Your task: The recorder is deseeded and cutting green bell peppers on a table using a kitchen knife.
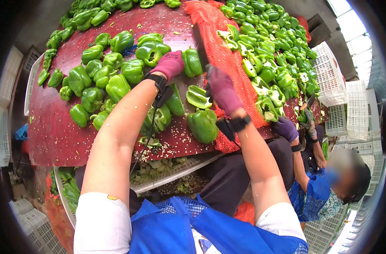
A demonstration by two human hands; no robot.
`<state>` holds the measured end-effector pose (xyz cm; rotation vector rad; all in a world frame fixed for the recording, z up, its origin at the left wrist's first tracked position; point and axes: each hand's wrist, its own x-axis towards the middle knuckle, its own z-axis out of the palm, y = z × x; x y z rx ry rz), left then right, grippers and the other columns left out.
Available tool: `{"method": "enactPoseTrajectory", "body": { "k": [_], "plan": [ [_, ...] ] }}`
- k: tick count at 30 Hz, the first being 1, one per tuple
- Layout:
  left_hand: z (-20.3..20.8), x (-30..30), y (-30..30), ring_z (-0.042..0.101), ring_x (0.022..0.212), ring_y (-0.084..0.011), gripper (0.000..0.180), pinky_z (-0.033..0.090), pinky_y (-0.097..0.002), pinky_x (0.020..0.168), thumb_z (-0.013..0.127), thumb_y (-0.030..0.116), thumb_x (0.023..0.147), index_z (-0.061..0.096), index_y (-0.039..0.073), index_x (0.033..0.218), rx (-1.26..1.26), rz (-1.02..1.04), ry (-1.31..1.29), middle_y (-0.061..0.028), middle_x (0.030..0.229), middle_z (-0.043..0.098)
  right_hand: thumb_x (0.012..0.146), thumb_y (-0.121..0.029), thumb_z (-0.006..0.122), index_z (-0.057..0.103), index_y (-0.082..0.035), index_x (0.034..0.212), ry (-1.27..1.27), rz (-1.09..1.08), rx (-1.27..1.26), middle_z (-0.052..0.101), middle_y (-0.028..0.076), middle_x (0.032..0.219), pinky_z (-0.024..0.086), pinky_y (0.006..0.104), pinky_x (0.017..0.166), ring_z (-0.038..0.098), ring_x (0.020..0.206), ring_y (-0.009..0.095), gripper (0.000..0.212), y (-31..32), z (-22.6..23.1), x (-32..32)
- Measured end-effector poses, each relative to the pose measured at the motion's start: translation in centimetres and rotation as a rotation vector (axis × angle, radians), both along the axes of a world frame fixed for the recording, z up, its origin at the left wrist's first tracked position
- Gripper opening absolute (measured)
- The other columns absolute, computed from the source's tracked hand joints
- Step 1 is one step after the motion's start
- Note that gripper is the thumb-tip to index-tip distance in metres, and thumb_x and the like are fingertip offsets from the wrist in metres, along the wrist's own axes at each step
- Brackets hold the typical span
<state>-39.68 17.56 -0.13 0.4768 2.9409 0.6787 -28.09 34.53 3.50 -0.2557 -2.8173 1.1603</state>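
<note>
My left hand [172, 64], in a purple glove, is closed against a whole green bell pepper [192, 62] on the red table; its fingertips are partly hidden. Just to the right, my right hand [221, 89], gloved in purple with dark fingertips, has its fingers curled in. Whatever it grips is too small or hidden to make out. Below and between the hands lie a cut-open bell pepper [198, 97] and a large whole one [202, 125]. More peppers lie under my left wrist, one opened pepper [159, 118] among them.
Whole peppers [93, 74] spread over the red table [53, 139] at left. Red mesh netting [244, 93] runs down the table, with a heap of cut peppers [282, 46] beyond. A co-worker [315, 186] works at right near white crates [328, 76]. A white basket [180, 171] of scraps sits below the edge.
</note>
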Motion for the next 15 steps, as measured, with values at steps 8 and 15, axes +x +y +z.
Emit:
{"method": "enactPoseTrajectory", "body": {
  "k": [8, 15],
  "plan": [
    [7.8, 4.2, -7.4, 0.061, 0.101, -0.0374, 0.041, 0.048, -0.044, 0.087, 0.057, 0.035, 0.086, 0.059, 0.007, 0.115, 0.128, -0.012, 0.143, -0.0204, 0.105, 0.065, 0.097, -0.039, 0.035, 0.066, 0.003, 0.094, -0.17, 0.213, 0.317, 0.063, 0.03, 0.1, 0.046, 0.051, 0.084, 0.062, 0.096, 0.043, 0.052, 1.4, -3.2, -2.8],
    [5.9, 7.1, -18.6, 0.06, 0.106, -0.0346, 0.055, 0.046, -0.0417, 0.092, 0.062, 0.047, 0.085, 0.055, 0.011, 0.126, -0.198, 0.333, 0.062, -0.0173, 0.116, 0.063, 0.097, -0.039, 0.041, 0.058, -0.002, 0.094, 0.103, 0.07, 0.215, 0.064, 0.025, 0.079, 0.047, 0.0522, 0.072, 0.062, 0.077, 0.044, 0.04, -3.2, 1.5, 0.8]
  ]
}}
